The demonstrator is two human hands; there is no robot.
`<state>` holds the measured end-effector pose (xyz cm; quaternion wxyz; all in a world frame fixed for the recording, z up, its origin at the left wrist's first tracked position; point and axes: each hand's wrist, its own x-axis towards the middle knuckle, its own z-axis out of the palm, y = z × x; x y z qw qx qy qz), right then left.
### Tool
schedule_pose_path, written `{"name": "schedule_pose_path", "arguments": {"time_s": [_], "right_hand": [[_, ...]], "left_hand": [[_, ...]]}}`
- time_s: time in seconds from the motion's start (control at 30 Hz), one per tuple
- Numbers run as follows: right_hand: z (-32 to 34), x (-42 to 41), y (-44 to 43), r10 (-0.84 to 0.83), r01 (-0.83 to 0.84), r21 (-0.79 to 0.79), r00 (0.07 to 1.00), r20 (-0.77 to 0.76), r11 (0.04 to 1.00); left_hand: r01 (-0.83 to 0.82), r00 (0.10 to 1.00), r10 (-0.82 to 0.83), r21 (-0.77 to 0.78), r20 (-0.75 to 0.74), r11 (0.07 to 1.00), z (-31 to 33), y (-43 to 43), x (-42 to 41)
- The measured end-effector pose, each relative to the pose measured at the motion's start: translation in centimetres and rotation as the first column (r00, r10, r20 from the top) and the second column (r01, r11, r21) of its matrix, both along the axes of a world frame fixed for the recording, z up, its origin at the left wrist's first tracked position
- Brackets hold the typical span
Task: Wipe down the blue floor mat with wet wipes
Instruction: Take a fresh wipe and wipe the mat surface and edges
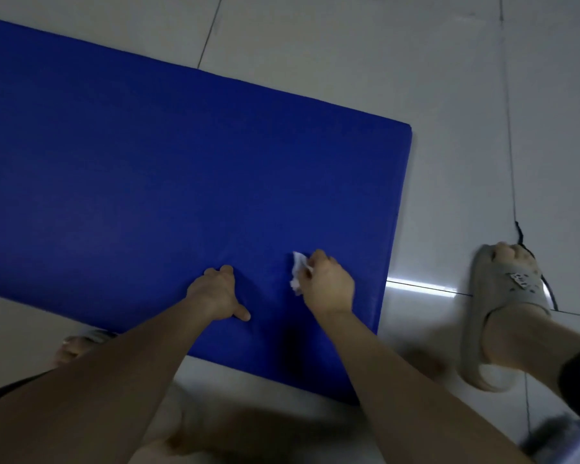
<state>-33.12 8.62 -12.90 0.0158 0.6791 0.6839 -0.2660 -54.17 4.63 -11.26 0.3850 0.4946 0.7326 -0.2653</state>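
**Wipe on the mat, near its right end**

A person crouches over a thick, deep-blue padded floor mat (pixel 181 162) that lies flat on a floor of pale glossy tiles (pixel 449 95). The mat runs slantwise from the far left to a rounded corner at the right. Both bare forearms reach in from below onto its near part.

The right hand (pixel 327 284) has its grip pinching a small crumpled white wet wipe (pixel 298 272). The fingers are curled round the wipe, which sticks out on the hand's left side and touches the blue surface, near the mat's right end and closer to its near edge than its far one.

The left hand (pixel 215 293) is just beside it, apart from the wipe. It presses down on the mat with its grip pressed together: fingers folded under, holding nothing, thumb stuck out toward the right hand. Faint creases spread in the cover around it.

On the tiles right of the mat stands a foot in a grey rubber slipper (pixel 503 306). Another foot (pixel 72 346) shows partly at the lower left, by the mat's near edge. A blurred grey object (pixel 563 440) sits at the bottom right corner; what it is cannot be told.
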Motion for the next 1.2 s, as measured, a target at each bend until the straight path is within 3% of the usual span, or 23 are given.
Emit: {"name": "schedule_pose_path", "arguments": {"time_s": [0.27,0.37,0.47,0.6,0.73,0.83,1.07,1.2], "right_hand": [[0.2,11.4,-1.4,-0.313,0.307,0.062,0.94,0.134,0.95],[0.3,9.8,-1.1,-0.4,0.4,0.078,0.916,-0.01,0.913],[0.7,6.0,0.7,-0.463,0.475,0.064,0.874,-0.146,0.877],[0.1,-0.2,2.6,-0.257,0.268,0.062,0.956,-0.143,0.962],[-0.1,-4.4,2.3,0.047,-0.034,0.076,0.984,-0.17,0.997],[-0.4,-2.7,2.3,0.114,-0.105,0.073,0.983,-0.141,0.992],[-1.4,9.2,1.6,-0.271,0.278,0.218,0.961,-0.064,0.936],[-1.6,10.5,2.0,-0.512,0.524,0.162,0.851,-0.112,0.836]], "left_hand": [[0.01,0.999,-0.01,-0.002,-0.032,1.0,1.6,0.2,0.8],[0.223,0.962,-0.223,-0.018,-0.157,0.975,2.8,0.9,2.0],[0.366,0.921,-0.351,0.065,-0.171,0.928,3.1,1.6,2.4],[0.443,0.884,-0.376,0.24,-0.277,0.864,3.1,3.2,1.0],[0.399,0.886,-0.345,0.132,-0.31,0.907,2.2,4.7,-0.1],[0.309,0.934,-0.278,0.117,-0.226,0.944,1.2,5.1,0.1],[0.28,0.948,-0.252,0.136,-0.195,0.95,1.3,5.3,0.9],[0.268,0.955,-0.241,0.157,-0.173,0.95,1.6,5.2,0.8]]}}
